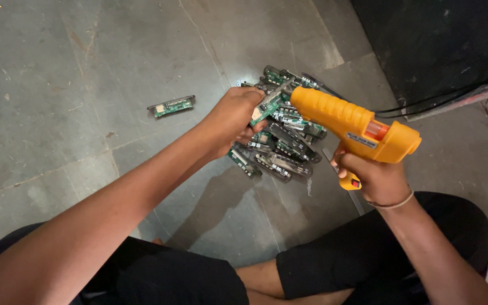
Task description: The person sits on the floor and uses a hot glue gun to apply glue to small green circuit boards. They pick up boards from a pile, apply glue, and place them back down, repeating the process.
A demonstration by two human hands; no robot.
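**Glue gun to a circuit board**

Grey stone floor under me. My left hand pinches a thin, light, stiff circuit board by its edges; my right hand grips the orange glue gun, above the board pile.

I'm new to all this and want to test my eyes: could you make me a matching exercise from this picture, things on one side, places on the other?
Things:
1. glue gun
2. held circuit board
3. lone circuit board
4. pile of circuit boards

Places:
A. lying by itself on the floor, left of the pile
B. in the right hand
C. heaped on the floor beneath the hands
D. in the left hand, at the gun's nozzle

Pairs: 1-B, 2-D, 3-A, 4-C
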